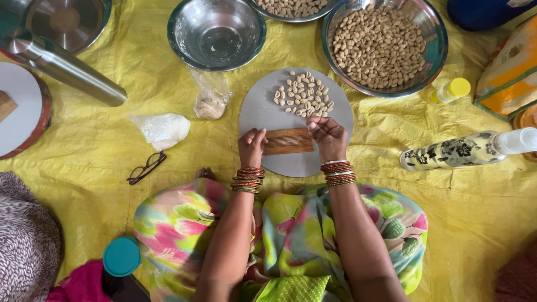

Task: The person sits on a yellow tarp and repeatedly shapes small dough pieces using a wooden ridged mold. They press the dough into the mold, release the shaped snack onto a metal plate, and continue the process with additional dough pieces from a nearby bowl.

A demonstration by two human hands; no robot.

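Shaping dough on the ridged wooden comb [288, 141]

I saw left hand [252, 146] fingers clamped on its end, right hand [326, 136] fingertips together pressing; firm, even rolling seemed best.

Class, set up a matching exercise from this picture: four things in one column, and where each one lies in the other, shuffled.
1. ridged wooden board
2. eyeglasses
3. yellow-capped bottle
4. empty steel bowl

a. on the yellow sheet, left of the person's knees
b. right of the full bowl of shaped pieces
c. between both hands on the grey round board
d. top centre, above the plastic bag

Pairs: 1-c, 2-a, 3-b, 4-d
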